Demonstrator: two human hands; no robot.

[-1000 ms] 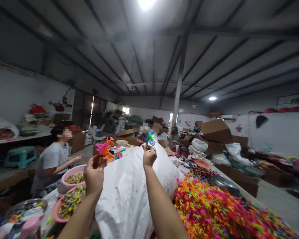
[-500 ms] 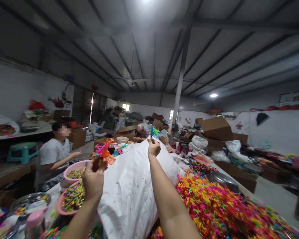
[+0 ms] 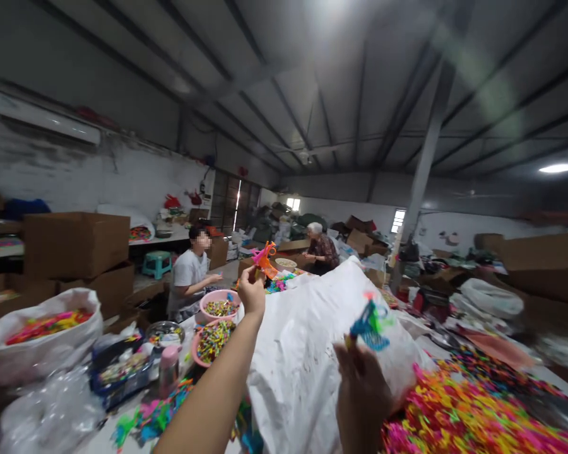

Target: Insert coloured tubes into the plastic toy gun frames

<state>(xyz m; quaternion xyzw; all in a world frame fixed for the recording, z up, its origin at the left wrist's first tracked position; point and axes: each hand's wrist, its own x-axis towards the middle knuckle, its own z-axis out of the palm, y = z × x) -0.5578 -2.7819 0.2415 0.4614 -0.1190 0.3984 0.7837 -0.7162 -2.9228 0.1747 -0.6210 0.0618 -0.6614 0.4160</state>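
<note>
Fingers of the right hand (image 3: 364, 386) pinch the blue-green plastic piece (image 3: 370, 326) by its base, blurred, before the white sack (image 3: 298, 353); farther out, the left hand (image 3: 252, 294) pinches the orange-and-pink plastic piece (image 3: 266, 259) likewise. Such a low, light grip probably spares thin parts and leaves both pieces in plain view.

Two held toys (image 3: 267, 255), two pink bowls (image 3: 195, 347), one teal stool (image 3: 156, 261)

We face a white wall-mounted air conditioner (image 3: 46, 118) at ten o'clock, a brown cardboard box (image 3: 76, 243) at nine, a turquoise plastic stool (image 3: 156, 265) just below nine, and a grey metal pillar (image 3: 426, 157) at two.
</note>
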